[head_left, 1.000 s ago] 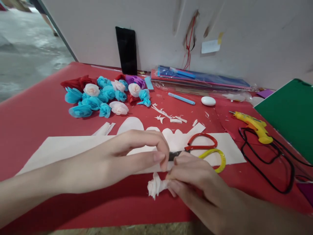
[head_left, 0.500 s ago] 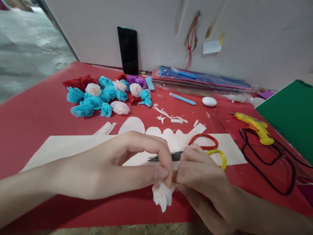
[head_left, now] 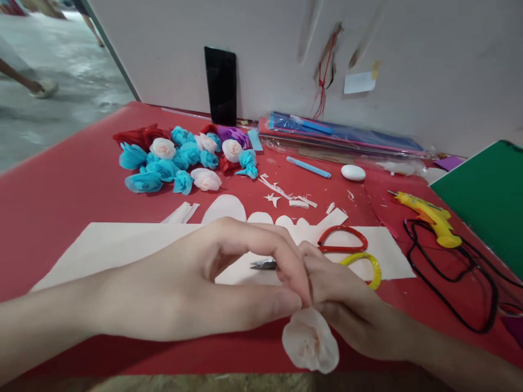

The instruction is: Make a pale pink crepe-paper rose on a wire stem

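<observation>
The pale flower (head_left: 310, 340) is just above the front edge of the red table (head_left: 65, 190), right of the middle. The left hand (head_left: 229, 277) pinches it at the top with thumb and fingers. The right hand (head_left: 351, 299) is curled close beside it, but I can't tell its grip.

Single head cam, worn by the person, looking from above the near side of the red table (head_left: 61, 201), aimed forward and down across it. Close range: left hand (head_left: 175, 288) and right hand (head_left: 347, 305) loom large over the table's near part, pale wall (head_left: 269, 38) behind the table fills the top. Wide enough to catch floor (head_left: 61, 71) past the table's left side and a strip below its near edge.
</observation>
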`<state>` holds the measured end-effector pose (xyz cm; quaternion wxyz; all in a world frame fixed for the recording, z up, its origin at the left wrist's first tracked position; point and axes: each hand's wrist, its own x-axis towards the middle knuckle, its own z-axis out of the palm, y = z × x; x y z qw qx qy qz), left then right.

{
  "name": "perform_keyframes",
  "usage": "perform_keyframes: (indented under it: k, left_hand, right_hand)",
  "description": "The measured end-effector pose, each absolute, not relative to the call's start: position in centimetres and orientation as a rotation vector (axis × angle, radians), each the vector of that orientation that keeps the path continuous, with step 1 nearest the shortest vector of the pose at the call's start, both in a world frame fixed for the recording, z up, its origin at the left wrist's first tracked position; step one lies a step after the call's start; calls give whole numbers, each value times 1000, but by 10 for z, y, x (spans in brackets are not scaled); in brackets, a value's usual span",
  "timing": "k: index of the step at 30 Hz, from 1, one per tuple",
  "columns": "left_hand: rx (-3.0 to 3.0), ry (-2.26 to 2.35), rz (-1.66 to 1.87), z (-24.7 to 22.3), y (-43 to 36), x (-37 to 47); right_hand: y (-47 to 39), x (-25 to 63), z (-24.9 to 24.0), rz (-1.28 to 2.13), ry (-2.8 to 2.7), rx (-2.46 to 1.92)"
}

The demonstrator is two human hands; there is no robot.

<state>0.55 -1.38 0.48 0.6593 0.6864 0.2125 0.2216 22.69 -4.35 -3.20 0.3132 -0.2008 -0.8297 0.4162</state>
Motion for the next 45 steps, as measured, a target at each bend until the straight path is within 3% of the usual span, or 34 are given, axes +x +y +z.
perform_keyframes:
  k: [20, 45]
  left_hand:
    - [1328, 589, 368, 5, -24, 11]
    - [1518, 612, 382, 11, -27, 13]
  right_hand:
    - [-42, 230, -35, 1143, -2300, -586]
    - [-43, 229, -35, 1056, -2330, -559]
